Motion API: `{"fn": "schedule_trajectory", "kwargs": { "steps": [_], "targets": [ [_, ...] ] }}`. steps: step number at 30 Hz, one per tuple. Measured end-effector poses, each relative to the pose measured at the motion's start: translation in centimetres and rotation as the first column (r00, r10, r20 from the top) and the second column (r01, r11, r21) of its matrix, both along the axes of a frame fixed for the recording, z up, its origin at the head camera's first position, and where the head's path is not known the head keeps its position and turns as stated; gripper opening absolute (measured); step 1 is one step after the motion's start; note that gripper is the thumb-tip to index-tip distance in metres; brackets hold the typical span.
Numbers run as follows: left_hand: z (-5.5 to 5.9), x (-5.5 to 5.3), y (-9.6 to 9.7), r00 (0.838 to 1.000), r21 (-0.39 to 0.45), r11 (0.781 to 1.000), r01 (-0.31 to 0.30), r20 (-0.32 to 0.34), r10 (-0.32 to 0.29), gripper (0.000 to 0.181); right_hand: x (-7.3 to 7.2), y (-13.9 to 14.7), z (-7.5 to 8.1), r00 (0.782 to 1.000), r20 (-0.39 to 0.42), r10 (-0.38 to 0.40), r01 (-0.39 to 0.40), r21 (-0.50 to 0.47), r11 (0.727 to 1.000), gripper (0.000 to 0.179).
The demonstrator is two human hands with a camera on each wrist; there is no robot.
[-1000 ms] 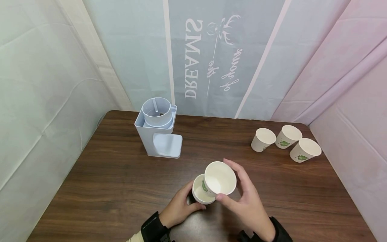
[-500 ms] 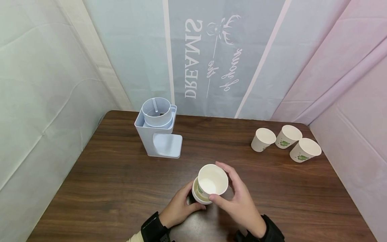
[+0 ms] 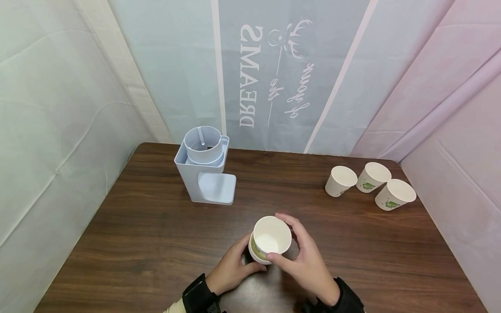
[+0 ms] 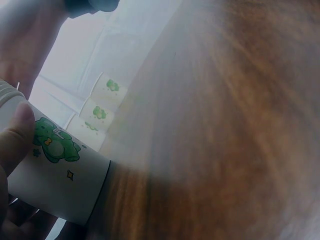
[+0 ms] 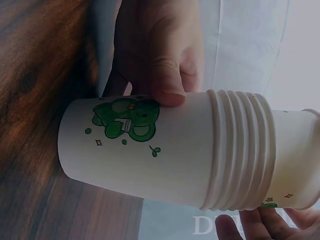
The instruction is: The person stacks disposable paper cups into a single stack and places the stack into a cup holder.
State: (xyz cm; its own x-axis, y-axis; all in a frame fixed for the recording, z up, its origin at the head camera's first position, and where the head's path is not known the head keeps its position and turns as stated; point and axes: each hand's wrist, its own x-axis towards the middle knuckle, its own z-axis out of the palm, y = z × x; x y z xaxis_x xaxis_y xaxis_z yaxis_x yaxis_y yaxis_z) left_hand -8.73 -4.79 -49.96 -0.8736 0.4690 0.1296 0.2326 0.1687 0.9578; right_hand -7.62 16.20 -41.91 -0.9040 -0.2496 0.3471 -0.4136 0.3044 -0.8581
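In the head view, my left hand [image 3: 235,269] grips a stack of paper cups [image 5: 145,150] standing at the near middle of the table. Several nested rims show at its mouth in the right wrist view, and a green bear is printed on its side. My right hand [image 3: 307,261] holds one more paper cup [image 3: 272,234] by its upper part, thumb on the near side and fingers on the far side. This cup's lower part sits inside the mouth of the stack, hidden there, while its upper part stands out above.
Three paper cups, a left one [image 3: 340,180], a back one [image 3: 373,176] and a right one [image 3: 395,194], stand at the table's back right. A pale blue plastic holder [image 3: 207,182] with a round tube is at the back left. Curtains enclose the wooden table [image 3: 137,243].
My right hand has moved left and slightly toward me, bringing its cup from above the stack's right side down into the stack's mouth. My left hand and the stack have stayed still.
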Motion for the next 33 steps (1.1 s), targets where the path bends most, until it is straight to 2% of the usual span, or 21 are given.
{"fn": "schedule_trajectory", "kwargs": {
  "steps": [5, 23, 33],
  "targets": [
    [0.1, 0.0, 0.0, 1.0, -0.012, 1.0, -0.003, -0.001, 0.003, 0.081, 0.0, -0.2, -0.3, 1.0, -0.015, -0.002, 0.002, 0.022, 1.0, 0.08],
    [0.0, 0.0, 0.0, 1.0, -0.018, 1.0, -0.013, -0.024, 0.013, 0.079, 0.2, -0.3, -1.6, 1.0, 0.022, -0.006, 0.005, 0.044, 0.999, 0.079],
    [-0.1, 0.0, -0.1, 1.0, -0.014, 1.0, -0.011, 0.007, 0.011, 0.078, 0.4, -0.5, -2.0, 0.999, 0.04, -0.01, 0.008, 0.047, 0.999, 0.079]
  ]
}}
